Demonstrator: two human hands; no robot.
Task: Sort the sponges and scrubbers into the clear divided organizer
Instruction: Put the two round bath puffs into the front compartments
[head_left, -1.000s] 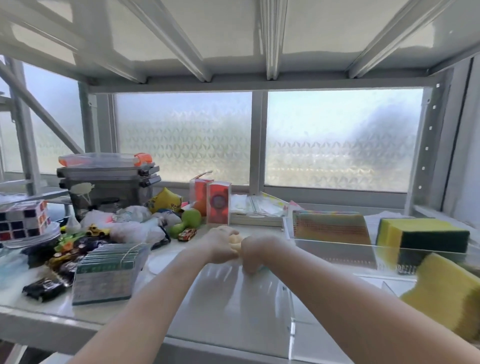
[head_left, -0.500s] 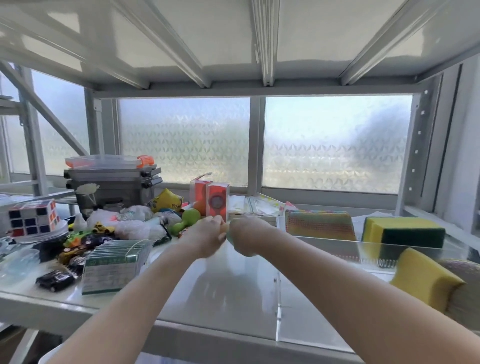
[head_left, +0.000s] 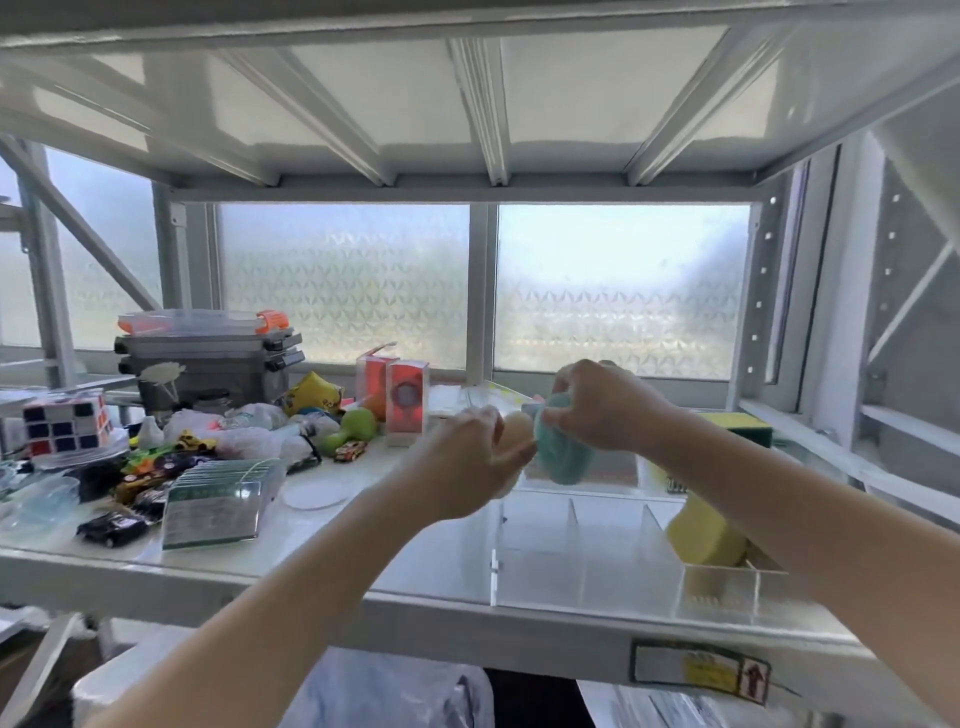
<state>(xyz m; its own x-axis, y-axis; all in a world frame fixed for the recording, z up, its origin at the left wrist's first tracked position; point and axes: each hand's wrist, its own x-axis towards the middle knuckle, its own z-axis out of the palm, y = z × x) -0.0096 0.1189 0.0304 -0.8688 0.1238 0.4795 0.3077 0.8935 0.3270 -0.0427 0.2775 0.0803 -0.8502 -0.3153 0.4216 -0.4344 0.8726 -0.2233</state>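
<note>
**Two round sponges lifted over a partly filled clear organizer**

Head camera view: a person's two bare arms reach onto a white metal shelf. The clear divided organizer (head_left: 587, 545) sits at the shelf's front edge. The right hand (head_left: 605, 408) is closed around a teal round sponge (head_left: 563, 449), held above the organizer's back left part. The left hand (head_left: 475, 462), just left of the organizer, grips a cream round sponge (head_left: 517, 434) that touches the teal one.

Progress, judging by what shows: a yellow sponge (head_left: 704, 535) leans in the organizer's right compartment, and a yellow-and-green scrub sponge (head_left: 737, 423) lies at its far right, though whether that one is inside cannot be told. The organizer's left and middle compartments look empty, so the two held sponges are not yet sorted.

Compared with half a second ago, both hands have moved right, toward the organizer, and the teal sponge now shows clearly where it was hidden between the hands. The camera has also tilted down, bringing the organizer's dividers into view.
</note>
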